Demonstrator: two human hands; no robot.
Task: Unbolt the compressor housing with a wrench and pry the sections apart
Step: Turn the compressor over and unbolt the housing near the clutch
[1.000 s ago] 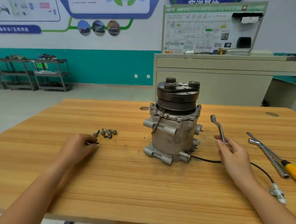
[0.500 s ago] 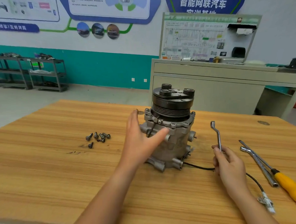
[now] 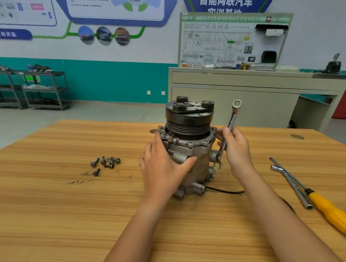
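A silver compressor [image 3: 196,155] with a black pulley on top stands upright in the middle of the wooden table [image 3: 53,213]. My left hand [image 3: 161,166] wraps around the left front of its housing, thumb lying across the body. My right hand [image 3: 236,148] grips a combination wrench [image 3: 230,127] by its shaft just right of the compressor. The wrench stands nearly upright, ring end up and open end down beside the housing. Several removed bolts [image 3: 106,162] lie loose on the table to the left.
A yellow-handled screwdriver [image 3: 328,209] and a bent metal socket wrench [image 3: 291,185] lie at the right of the table. A black cable [image 3: 225,191] runs from the compressor's base toward the right. A beige cabinet [image 3: 245,95] stands behind the table.
My left hand left the bolts and took hold of the compressor housing. My right hand lifted the wrench off the table and brought it upright against the compressor's right side.
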